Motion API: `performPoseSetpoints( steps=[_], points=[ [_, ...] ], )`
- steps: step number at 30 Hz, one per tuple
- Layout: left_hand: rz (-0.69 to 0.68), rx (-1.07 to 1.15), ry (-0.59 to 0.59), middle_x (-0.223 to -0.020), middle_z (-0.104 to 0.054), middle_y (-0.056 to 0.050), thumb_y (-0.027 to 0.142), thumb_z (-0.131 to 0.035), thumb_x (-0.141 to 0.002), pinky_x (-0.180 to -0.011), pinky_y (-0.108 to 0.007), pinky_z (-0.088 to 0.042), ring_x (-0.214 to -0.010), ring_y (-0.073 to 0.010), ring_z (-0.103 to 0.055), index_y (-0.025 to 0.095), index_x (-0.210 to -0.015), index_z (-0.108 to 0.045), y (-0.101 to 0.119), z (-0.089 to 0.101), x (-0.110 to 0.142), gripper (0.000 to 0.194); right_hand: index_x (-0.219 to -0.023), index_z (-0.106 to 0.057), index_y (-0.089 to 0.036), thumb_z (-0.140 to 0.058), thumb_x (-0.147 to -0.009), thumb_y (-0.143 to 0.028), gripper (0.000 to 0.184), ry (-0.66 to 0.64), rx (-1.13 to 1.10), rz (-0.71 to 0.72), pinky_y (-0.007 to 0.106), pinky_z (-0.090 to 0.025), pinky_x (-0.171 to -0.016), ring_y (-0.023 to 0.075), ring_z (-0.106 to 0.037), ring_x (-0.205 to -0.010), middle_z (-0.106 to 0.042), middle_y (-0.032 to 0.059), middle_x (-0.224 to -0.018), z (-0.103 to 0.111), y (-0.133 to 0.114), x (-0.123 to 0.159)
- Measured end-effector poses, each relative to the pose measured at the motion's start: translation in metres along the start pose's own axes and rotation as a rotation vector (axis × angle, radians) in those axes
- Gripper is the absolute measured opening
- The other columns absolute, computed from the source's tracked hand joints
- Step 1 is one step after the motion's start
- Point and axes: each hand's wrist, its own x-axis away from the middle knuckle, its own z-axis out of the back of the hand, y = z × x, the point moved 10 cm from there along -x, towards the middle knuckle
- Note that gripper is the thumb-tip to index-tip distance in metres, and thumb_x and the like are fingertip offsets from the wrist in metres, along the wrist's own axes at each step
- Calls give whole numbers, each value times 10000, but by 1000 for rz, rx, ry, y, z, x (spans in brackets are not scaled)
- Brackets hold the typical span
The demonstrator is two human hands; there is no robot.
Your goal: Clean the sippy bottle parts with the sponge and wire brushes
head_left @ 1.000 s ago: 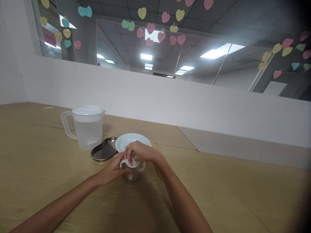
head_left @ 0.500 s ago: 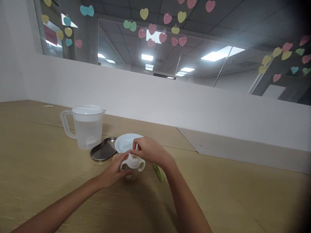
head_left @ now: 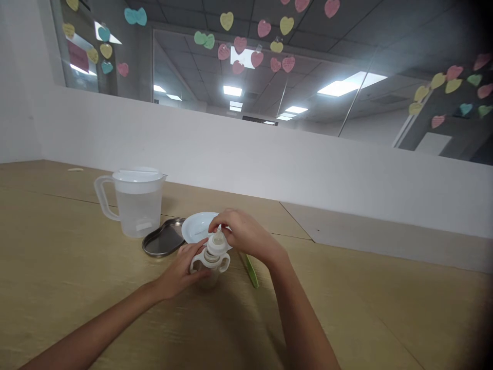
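Note:
A baby bottle (head_left: 210, 264) with two white side handles stands on the table, and my left hand (head_left: 185, 270) is closed around its left side. My right hand (head_left: 241, 231) grips the bottle's nipple top (head_left: 217, 241), a white ring with a clear teat, by its far side. The top is tilted and raised off the bottle neck, whose threads show below it. Just behind the bottle is a pale blue plate (head_left: 190, 226), partly hidden by my right hand. A green-handled utensil (head_left: 252, 272) lies to the right of the bottle, its other end hidden under my right hand.
Left of the plate is a metal kidney-shaped tray (head_left: 165, 240). A clear lidded pitcher (head_left: 138, 205) with a handle stands behind it. A white wall (head_left: 231, 154) runs along the table's back edge, and a small pale object (head_left: 75, 169) lies far left.
The nipple top has come up off the bottle neck and tilted right in my right hand. My left hand has stayed on the bottle.

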Motion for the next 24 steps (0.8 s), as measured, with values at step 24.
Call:
performPoseSetpoints(
  steps=[24],
  points=[
    [-120,-20,138,-1458,-299,-145,396,-459,-906,-1113,-444,-229,-1363,-273,-251,204,-1335,-324,6,20,6,489,-918,-704,-205,-564,-882,-229,147,485,104,-43,312,-360,-858,176,-583,-886,-718,30,-932,51,1,5]
  ],
)
